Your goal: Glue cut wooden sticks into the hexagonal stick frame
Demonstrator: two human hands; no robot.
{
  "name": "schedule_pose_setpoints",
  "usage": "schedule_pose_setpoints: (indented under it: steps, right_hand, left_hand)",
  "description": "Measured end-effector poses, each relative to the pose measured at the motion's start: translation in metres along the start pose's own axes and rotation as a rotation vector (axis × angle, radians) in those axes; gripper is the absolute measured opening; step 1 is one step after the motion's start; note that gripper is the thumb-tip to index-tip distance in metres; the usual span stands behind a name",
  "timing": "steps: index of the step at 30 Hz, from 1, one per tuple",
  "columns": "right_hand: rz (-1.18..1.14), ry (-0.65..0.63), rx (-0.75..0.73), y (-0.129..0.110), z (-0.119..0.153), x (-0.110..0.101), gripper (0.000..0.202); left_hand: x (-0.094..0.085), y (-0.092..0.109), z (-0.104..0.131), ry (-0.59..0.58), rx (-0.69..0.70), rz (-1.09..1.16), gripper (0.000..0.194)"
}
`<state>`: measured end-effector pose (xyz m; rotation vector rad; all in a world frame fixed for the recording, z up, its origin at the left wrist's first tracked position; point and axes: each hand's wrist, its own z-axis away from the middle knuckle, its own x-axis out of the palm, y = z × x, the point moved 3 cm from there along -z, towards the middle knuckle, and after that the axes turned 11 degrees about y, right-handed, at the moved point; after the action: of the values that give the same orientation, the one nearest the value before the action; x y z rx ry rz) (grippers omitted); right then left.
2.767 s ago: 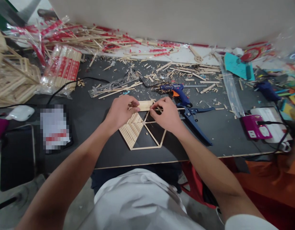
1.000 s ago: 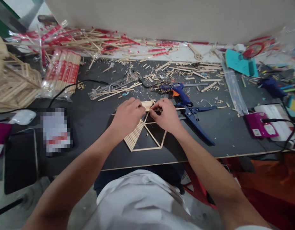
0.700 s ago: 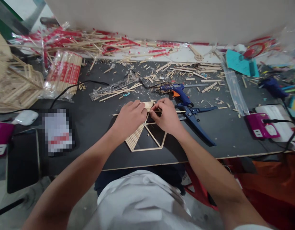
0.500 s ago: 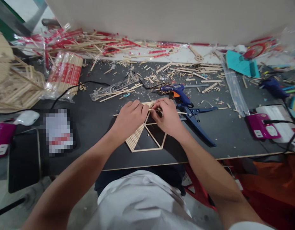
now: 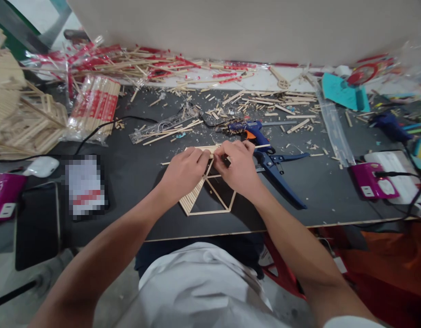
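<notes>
A flat frame of pale wooden sticks (image 5: 209, 212) lies near the table's front edge, with spokes meeting at its middle and rows of sticks filling its left and upper parts. My left hand (image 5: 187, 172) rests over the frame's upper left, its fingers bent together at the top rim; what they press on is hidden. My right hand (image 5: 238, 166) is closed in a pinch on a thin wooden stick (image 5: 263, 146), whose end juts out to the right. The fingertips of both hands nearly meet above the frame.
A blue glue gun (image 5: 258, 133) and a blue cutter (image 5: 281, 182) lie right of the hands. Stick scraps and wrapped bundles (image 5: 94, 107) spread behind. At left are a phone (image 5: 38, 228) and a stick model (image 5: 32, 120); at right, a purple box (image 5: 372, 181).
The stick in my right hand has tilted, its right end now higher and pointing over the glue gun. My right hand has shifted slightly, its fingers curled closer.
</notes>
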<state>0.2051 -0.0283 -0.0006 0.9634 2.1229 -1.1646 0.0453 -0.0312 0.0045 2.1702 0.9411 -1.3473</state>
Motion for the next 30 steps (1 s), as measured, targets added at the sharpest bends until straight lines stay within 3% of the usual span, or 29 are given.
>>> schedule_pose_setpoints:
  steps: [8,30]
  right_hand:
    - [-0.099,-0.001,0.030,0.0011,-0.0023,0.0005,0.006]
    - [-0.361,-0.048,0.193,0.0087,-0.0080,0.0026,0.012]
  left_hand:
    - [-0.0030,-0.0016,0.0006,0.038,-0.032,0.025,0.036]
    - [-0.0017,0.0007,0.0022,0.004,-0.007,-0.020,0.029]
